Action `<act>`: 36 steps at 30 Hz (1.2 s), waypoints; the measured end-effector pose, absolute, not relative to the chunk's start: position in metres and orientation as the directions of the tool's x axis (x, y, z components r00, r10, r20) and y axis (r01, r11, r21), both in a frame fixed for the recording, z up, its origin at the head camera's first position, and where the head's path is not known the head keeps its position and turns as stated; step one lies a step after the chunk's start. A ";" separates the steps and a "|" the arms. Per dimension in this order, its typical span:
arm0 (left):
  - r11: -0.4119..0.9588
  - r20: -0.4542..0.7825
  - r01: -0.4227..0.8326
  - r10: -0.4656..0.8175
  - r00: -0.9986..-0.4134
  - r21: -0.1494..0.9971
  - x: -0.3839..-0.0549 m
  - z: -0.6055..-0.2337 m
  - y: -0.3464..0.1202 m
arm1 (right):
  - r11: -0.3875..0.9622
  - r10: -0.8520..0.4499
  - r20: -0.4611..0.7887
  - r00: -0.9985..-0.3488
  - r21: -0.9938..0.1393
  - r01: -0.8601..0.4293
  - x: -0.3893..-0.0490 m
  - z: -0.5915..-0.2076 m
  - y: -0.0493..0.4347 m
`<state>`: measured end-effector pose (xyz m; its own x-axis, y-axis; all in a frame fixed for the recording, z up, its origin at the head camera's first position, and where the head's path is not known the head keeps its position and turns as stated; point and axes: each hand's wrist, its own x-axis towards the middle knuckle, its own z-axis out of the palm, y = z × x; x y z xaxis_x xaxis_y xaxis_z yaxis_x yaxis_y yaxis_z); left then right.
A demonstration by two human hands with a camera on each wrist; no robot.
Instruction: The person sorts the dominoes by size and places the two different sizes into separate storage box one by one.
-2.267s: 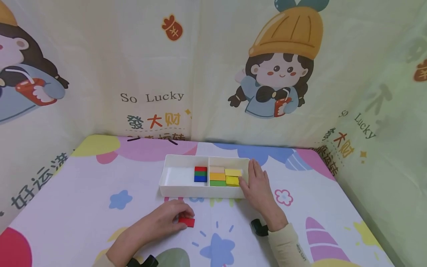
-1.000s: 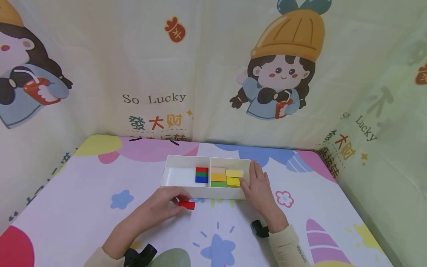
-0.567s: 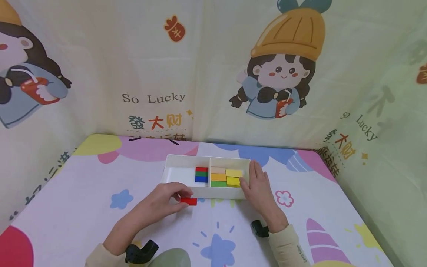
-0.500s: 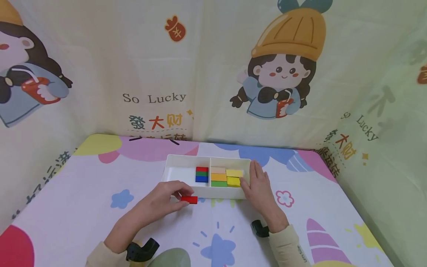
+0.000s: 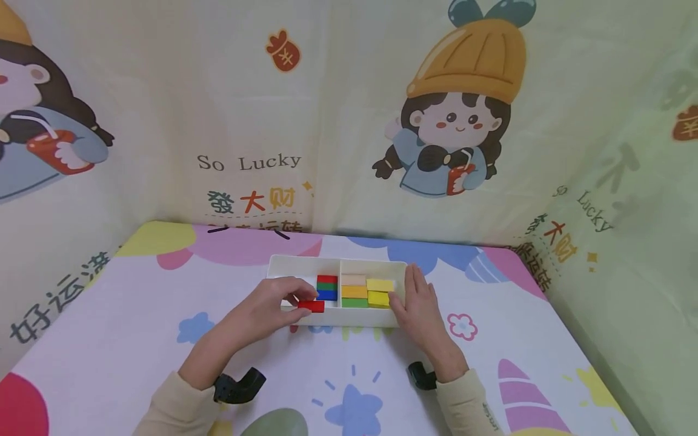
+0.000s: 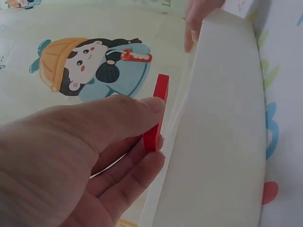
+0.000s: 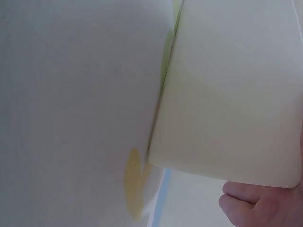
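My left hand (image 5: 264, 306) pinches a small red block (image 5: 312, 306) between thumb and fingers, over the front wall of a white two-compartment box (image 5: 349, 318). In the left wrist view the red block (image 6: 162, 90) stands on edge beside the box's wall (image 6: 213, 123). Red, green and blue blocks (image 5: 327, 287) lie in a row against the divider in the left compartment. Several blocks fill part of the right compartment: beige (image 5: 353, 280), orange (image 5: 354, 292), green (image 5: 354, 303) and two yellow (image 5: 380, 284). With straight fingers, my right hand (image 5: 424, 312) rests along the box's right end.
The box stands on a table with a patterned cloth (image 5: 136, 339). Behind the table hangs a printed curtain (image 5: 349, 121), which also closes off both sides. Black wrist cameras (image 5: 239, 386) sit on both forearms.
My left hand has lifted the red block off the cloth and carried it forward, from in front of the box to over its front wall. The right hand has stayed at the box's end.
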<state>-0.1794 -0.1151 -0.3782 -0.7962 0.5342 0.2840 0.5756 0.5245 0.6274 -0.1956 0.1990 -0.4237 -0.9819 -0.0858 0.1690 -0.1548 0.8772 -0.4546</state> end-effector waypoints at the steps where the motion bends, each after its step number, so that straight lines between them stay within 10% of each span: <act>1: 0.525 0.286 0.575 0.531 -0.797 0.627 -0.181 -0.378 -0.115 | 0.876 -0.088 0.167 -0.982 -0.456 -0.156 -0.196 -0.424 0.199; 36: 0.590 0.029 0.446 0.581 -0.813 0.673 -0.237 -0.387 -0.094 | 0.882 -0.087 0.154 -0.984 -0.448 -0.148 -0.197 -0.424 0.198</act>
